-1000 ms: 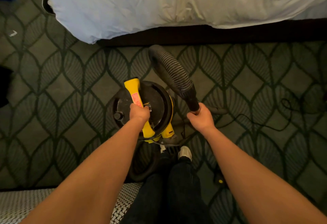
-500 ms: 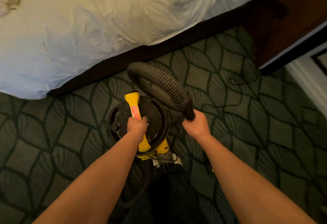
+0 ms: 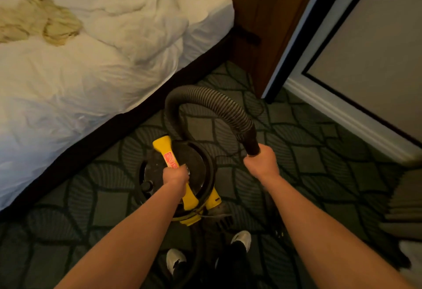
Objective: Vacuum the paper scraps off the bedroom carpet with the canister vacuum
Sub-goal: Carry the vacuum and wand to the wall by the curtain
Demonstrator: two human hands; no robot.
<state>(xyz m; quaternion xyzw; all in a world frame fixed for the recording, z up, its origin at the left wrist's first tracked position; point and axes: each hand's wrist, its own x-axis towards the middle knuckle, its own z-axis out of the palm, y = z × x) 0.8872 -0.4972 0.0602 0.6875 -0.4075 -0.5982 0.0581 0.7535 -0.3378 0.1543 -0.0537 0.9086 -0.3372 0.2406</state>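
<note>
Your left hand (image 3: 174, 175) is fisted round the yellow handle (image 3: 163, 146) of the vacuum (image 3: 198, 163), which sits low between bed (image 3: 91, 72) and wall (image 3: 365, 37), just ahead of your shoes (image 3: 241, 238). Right hand (image 3: 262, 163) is wrapped round the hose (image 3: 217, 104) at its rigid end; the nozzle tip is hidden below the fist. No scraps visible on the carpet (image 3: 308, 151) here (dark pattern, dim light, so look hard). Set the vacuum down clear of the bed edge, avoid twisting the hose loop, then run the nozzle flat and slow.

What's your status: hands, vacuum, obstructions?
Left hand grips yellow handle of canister vacuum. Right hand grips hose end. Bed close on left, wall on right.
</note>
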